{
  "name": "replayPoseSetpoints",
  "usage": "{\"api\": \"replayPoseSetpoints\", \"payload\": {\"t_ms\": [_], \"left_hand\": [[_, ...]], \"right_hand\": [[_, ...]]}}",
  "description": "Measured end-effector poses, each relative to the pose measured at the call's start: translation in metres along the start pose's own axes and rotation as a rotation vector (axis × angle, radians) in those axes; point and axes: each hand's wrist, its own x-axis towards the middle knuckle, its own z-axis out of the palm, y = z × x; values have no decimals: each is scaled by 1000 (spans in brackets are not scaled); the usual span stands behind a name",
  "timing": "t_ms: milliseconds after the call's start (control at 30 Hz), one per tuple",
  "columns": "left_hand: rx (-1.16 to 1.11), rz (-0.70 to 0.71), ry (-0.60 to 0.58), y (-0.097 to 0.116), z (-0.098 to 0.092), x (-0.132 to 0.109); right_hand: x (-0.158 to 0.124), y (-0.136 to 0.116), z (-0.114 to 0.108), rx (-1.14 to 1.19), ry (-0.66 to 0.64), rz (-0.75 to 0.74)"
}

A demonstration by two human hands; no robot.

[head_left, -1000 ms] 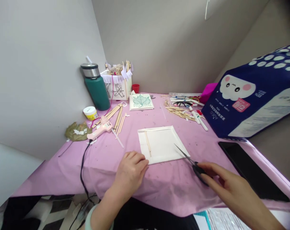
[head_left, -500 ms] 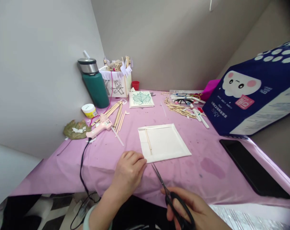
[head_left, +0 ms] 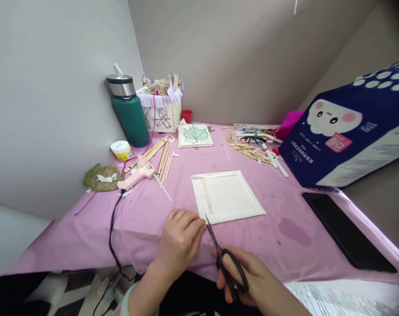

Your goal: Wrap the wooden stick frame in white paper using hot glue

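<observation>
Black-handled scissors [head_left: 230,272] are gripped in my right hand [head_left: 248,274], thumb and fingers in the loops. Their narrow metal blades point up and away, tips close to my left fingertips. My left hand [head_left: 181,237] is closed in a pinch at the near left corner of a white canvas panel [head_left: 234,195]. What lies between those fingers is hidden or too small to make out. The panel rests on the table with its raised border facing up. One thin wooden stick [head_left: 206,193] lies along the panel's left side.
A pink glue gun [head_left: 138,175] with a black cord lies left, near wooden sticks [head_left: 163,162], a dried leaf [head_left: 103,177] and a white jar [head_left: 121,150]. A green bottle [head_left: 130,116] and leaf picture [head_left: 195,135] stand behind. Right are a phone [head_left: 347,230] and large blue package [head_left: 344,127].
My right hand has moved the scissors up and slightly left, bringing the tips to the panel's near edge beside my left fingertips. The left hand stays pinched at the corner.
</observation>
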Motion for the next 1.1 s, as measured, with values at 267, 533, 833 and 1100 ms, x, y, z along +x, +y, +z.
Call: {"api": "replayPoseSetpoints", "payload": {"t_ms": [267,533,833,1100], "left_hand": [[-28,2,-3,0,1,-2],[-21,13,-5,-1,2,-2],[-21,15,-7,-2,4,-2],[-12,5,3,-1,3,-3]], "right_hand": [[9,2,10,2,66,-47],[14,9,17,14,147,-33],[15,13,17,18,161,-70],[13,11,18,1,151,-16]]}}
